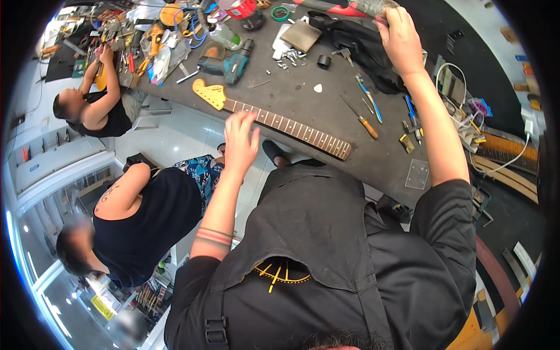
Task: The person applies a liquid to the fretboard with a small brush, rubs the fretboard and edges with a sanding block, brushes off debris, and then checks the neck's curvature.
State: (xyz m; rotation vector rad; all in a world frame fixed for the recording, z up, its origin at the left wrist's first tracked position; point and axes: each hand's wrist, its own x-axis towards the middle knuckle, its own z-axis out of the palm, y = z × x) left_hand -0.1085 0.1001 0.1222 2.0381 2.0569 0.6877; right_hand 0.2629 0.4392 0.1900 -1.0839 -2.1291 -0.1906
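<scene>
A guitar neck (291,129) with a pale yellow headstock (209,92) and dark fretboard lies along the bench's front edge. My left hand (240,141) is over the neck's headstock end, fingers apart and holding nothing; I cannot tell whether it touches the neck. At the bench's far side my right hand (401,44) grips a red tool with a grey, wrapped-looking part (371,8), partly out of view. Below it lies black cloth (356,52). A white pick (317,88), a wooden-handled screwdriver (367,125) and a blue-handled tool (368,99) lie beyond the neck.
The dark bench (286,99) holds a cordless drill (233,65), small metal parts, a clear plate (416,174) and clutter. White cable (503,167) hangs at right. A person (146,216) is close at my left; another (99,116) works at the bench's left.
</scene>
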